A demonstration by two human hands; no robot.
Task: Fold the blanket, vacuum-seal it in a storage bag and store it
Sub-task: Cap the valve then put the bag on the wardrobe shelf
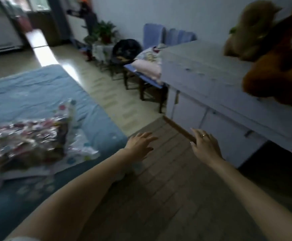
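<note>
The storage bag (28,141) lies on the blue bed (37,94) at the left. It is clear with coloured dots, and a flattened, multicoloured blanket shows inside it, blurred. Neither hand touches it. My left hand (140,145) hovers to the right of the bed corner with its fingers spread and nothing in it, over a wooden slatted panel (159,180). My right hand (204,145), with a ring on one finger, grips that panel's far edge between thumb and fingers.
A white cabinet (211,79) stands at the right with brown plush toys (272,66) on top and a dark opening (272,167) below. A bench with pink bedding (150,66), a black bag and potted plants (105,32) line the far wall. Tiled floor runs between bed and cabinet.
</note>
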